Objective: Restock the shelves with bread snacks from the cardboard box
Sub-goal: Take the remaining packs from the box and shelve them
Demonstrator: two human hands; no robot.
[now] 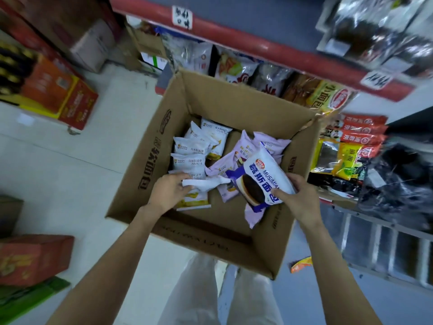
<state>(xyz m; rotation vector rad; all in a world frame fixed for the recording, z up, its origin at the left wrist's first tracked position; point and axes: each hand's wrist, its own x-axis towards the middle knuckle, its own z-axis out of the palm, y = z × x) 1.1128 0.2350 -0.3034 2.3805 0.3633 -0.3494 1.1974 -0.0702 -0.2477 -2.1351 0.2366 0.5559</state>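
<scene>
An open cardboard box [150,160] stands on the floor below me, holding several small bread packs, white ones [191,148] on the left and lilac ones [271,141] on the right. My left hand [169,191] reaches into the box and grips the top of a white and yellow pack [195,198]. My right hand [301,198] holds a larger white and purple bread pack [260,179] with a dark round cake pictured on it, lifted above the box's right side.
Red-edged shelves [257,45] run behind and to the right of the box, stocked with snack bags [351,146]. Orange and red cartons [58,97] stand on the floor at left, another [32,259] at lower left. An orange wrapper [301,265] lies on the floor.
</scene>
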